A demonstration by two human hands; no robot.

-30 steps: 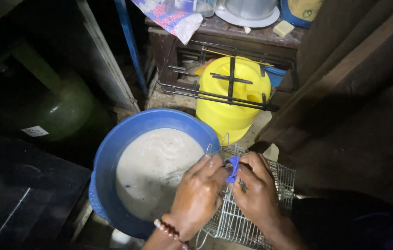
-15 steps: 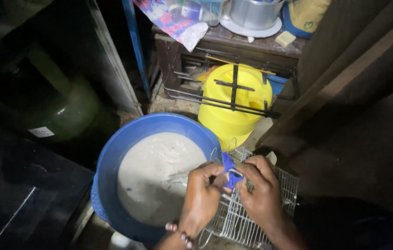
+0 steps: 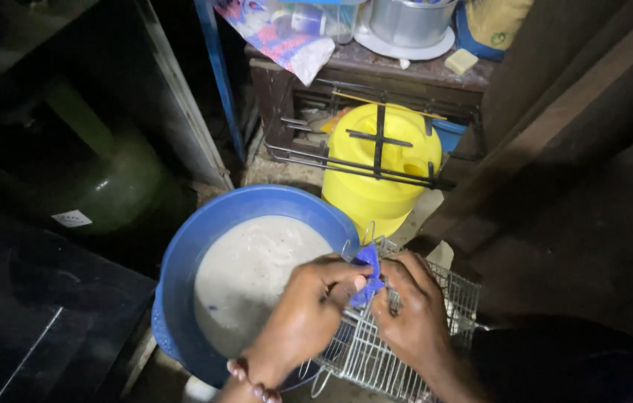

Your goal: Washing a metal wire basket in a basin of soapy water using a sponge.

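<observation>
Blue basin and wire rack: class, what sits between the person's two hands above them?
In the head view, a small blue scrubbing piece is pinched between the left hand and right hand, over the wire rack beside the blue basin.

Left hand [image 3: 303, 317] and right hand [image 3: 413, 317] are gripping a blue scrubber [image 3: 366, 275] against a wire rack [image 3: 376, 351], beside a blue basin [image 3: 204, 246].

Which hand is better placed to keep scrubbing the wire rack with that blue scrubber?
Left hand: its fingertips pinch the blue scrubber against the wire rack; the right hand mostly braces the rack.
</observation>
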